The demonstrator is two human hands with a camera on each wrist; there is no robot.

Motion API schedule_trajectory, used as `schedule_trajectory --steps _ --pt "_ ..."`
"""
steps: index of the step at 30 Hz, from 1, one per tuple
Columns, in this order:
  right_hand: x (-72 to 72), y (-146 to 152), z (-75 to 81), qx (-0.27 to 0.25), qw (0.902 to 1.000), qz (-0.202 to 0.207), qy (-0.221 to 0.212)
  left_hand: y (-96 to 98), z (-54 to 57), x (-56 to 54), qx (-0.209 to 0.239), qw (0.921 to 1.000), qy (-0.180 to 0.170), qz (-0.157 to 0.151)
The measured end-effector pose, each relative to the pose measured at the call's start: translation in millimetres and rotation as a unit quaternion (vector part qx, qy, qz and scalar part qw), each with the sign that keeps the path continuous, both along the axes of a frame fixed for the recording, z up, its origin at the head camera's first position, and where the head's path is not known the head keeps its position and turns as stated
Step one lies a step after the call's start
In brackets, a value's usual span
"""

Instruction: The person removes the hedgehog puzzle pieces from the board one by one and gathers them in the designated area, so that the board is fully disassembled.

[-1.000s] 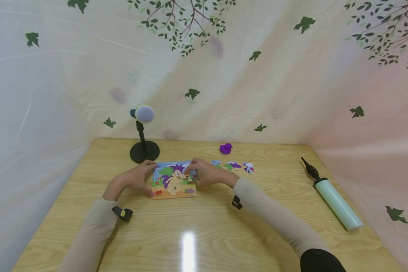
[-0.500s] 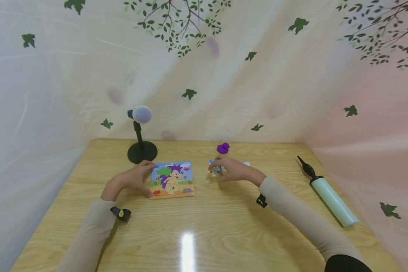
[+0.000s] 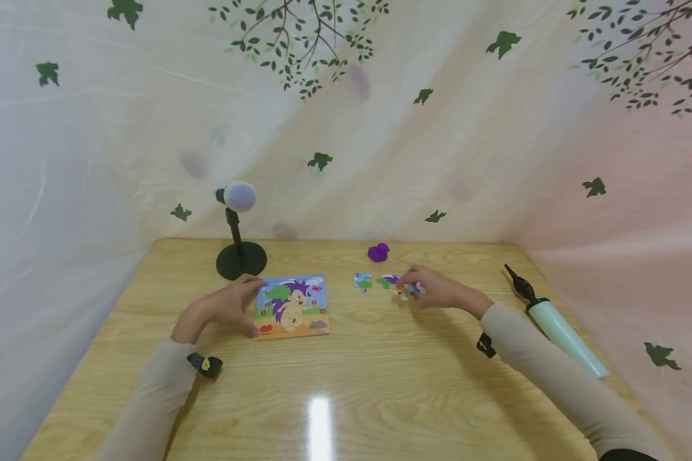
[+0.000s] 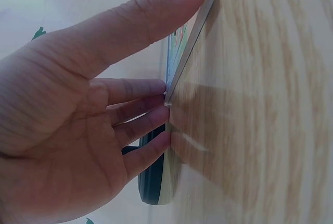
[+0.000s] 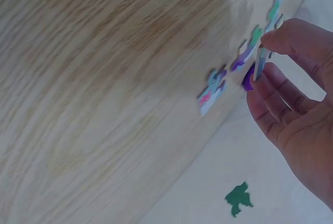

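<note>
My left hand rests at the left side of a puzzle board showing a purple-haired hedgehog. In the left wrist view the thumb lies on the board near one corner, while fairly straight fingers touch by its edge. Farther right, my right hand pinches a small jigsaw piece between thumb and fingertips, just above the table. Beyond that pinch, in the right wrist view, lie a loose piece with a pink patch, a purple-green piece and a green-blue piece.
A purple toy duck sits behind the loose pieces. A black-based stand with a round pale head is behind the board. At the right side lies a pale green hand pump. A leaf-patterned curtain hangs behind the table.
My right hand has moved right, from over the board past the loose pieces, with a jigsaw piece between its fingers. My left hand keeps its place at the board.
</note>
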State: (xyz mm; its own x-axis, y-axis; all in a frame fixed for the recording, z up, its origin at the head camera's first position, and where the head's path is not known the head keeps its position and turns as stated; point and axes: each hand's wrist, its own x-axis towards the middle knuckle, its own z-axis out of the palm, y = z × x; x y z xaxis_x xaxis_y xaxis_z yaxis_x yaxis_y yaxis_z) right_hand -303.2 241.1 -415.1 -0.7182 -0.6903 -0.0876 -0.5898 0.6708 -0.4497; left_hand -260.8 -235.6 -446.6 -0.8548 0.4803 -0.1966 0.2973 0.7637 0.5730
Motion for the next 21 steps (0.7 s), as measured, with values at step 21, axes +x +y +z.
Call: schedule_trajectory --steps 21 --pt "0.2 29.8 -14.7 0.013 0.9999 -0.006 -0.002 0.7 0.6 -0.1 0.0 1.0 -0.003 0.004"
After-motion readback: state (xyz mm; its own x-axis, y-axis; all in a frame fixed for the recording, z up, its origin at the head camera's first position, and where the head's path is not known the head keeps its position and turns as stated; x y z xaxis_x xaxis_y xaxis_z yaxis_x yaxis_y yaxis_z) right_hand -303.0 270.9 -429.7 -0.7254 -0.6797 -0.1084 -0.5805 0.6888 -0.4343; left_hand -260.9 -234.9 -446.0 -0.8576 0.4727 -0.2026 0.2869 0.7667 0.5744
